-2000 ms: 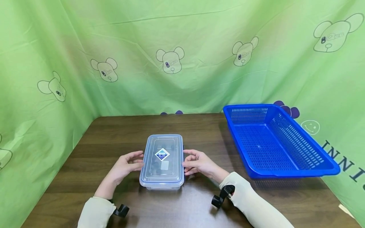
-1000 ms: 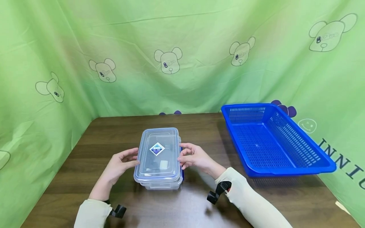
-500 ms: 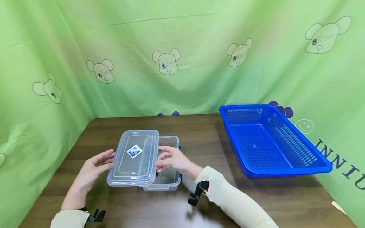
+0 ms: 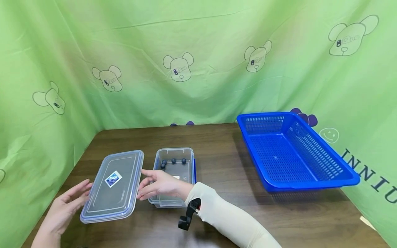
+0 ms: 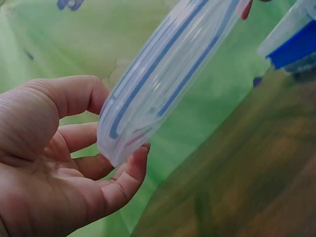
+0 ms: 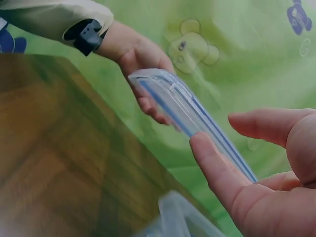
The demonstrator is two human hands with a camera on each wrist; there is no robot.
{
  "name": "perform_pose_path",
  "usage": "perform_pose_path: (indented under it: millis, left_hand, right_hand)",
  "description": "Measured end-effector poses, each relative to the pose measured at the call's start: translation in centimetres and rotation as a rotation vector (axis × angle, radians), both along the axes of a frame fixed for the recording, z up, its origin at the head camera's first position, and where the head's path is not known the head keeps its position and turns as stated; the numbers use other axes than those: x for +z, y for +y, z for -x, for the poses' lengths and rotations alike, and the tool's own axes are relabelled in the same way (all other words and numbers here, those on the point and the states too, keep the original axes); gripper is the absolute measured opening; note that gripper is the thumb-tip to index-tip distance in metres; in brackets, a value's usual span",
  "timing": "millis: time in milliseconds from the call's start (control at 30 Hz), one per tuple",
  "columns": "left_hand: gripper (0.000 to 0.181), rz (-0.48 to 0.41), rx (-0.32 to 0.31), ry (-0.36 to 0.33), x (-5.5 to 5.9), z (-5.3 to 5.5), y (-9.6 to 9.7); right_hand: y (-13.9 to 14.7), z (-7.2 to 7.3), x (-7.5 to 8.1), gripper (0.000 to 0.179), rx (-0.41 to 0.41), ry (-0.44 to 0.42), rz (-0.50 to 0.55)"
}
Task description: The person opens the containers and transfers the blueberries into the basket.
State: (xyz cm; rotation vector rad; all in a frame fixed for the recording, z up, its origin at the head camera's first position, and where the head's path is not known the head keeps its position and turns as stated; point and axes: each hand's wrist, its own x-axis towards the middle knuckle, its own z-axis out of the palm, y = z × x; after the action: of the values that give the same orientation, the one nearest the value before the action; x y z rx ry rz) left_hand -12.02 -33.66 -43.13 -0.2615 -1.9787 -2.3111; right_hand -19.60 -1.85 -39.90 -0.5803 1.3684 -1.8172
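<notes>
Your left grip [image 4: 63,208] and right grip [image 4: 162,183] hold the lid [image 4: 112,191], now off the box [image 4: 182,169]; balls [image 4: 173,161] beyond lie exposed.

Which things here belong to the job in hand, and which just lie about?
Part of the job:
Clear lid, held
Clear container, uncovered
Dark balls inside the container

Apparently just lying about:
Blue basket, untouched
Green backdrop cloth

The right hand [image 4: 161,184] hides part of the box [image 4: 169,204] in the head view, so how many balls [image 4: 184,161] lie inside is unclear; the bottom edge crops the left forearm [image 4: 46,239] and right sleeve [image 4: 235,220]. The left wrist view crops the lid [image 5: 163,74].
</notes>
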Motion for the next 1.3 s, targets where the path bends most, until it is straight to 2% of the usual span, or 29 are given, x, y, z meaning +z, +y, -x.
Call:
perform_pose_path:
  millis: [167, 367, 500, 633, 667, 733, 867, 967, 1100, 1200, 1300]
  left_hand:
    - [0.058, -0.041, -0.038, 0.0, -1.3, -1.1, -2.1]
    - [0.059, -0.042, -0.087, -0.045, -3.1, -2.1, -4.1]
    - [0.059, -0.028, -0.117, -0.086, -4.4, -2.3, -4.7]
    - [0.065, -0.009, -0.154, -0.086, -5.3, -2.3, -5.0]
    - [0.067, 0.004, -0.155, -0.085, -5.4, -2.4, -5.0]
    - [0.069, 0.048, -0.129, -0.097, -5.5, -2.4, -5.0]
    - [0.069, 0.18, -0.03, -0.149, -5.5, -2.6, -4.7]
    - [0.071, 0.31, 0.039, -0.175, -5.3, -2.6, -4.5]
    - [0.071, 0.447, 0.09, -0.197, -5.0, -2.6, -4.3]
    - [0.068, 0.471, 0.112, -0.232, -4.7, -2.7, -4.1]
    - [0.064, 0.434, 0.147, -0.252, -4.3, -2.7, -3.8]
  right_hand:
    - [-2.4, -0.9, -0.4, 0.079, 0.007, 0.005, -0.028]
    - [-4.6, -2.7, -1.6, 0.088, 0.008, -0.025, -0.058]
    - [-5.2, -3.8, -2.9, 0.078, 0.01, -0.067, -0.069]
    - [-5.4, -4.5, -3.9, 0.063, 0.029, -0.086, -0.088]
    - [-5.5, -4.6, -4.1, 0.064, 0.034, -0.089, -0.095]
    - [-5.5, -4.9, -4.3, 0.069, 0.045, -0.103, -0.116]
    - [-5.5, -5.3, -4.5, 0.078, 0.07, -0.137, -0.164]
    - [-5.4, -5.4, -4.4, 0.075, 0.092, -0.159, -0.165]
    - [-4.9, -5.6, -4.3, 0.068, 0.111, -0.146, -0.131]
    - [-4.4, -5.7, -4.2, 0.069, 0.117, -0.13, -0.111]
    - [-4.1, -5.7, -4.0, 0.072, 0.118, -0.136, -0.104]
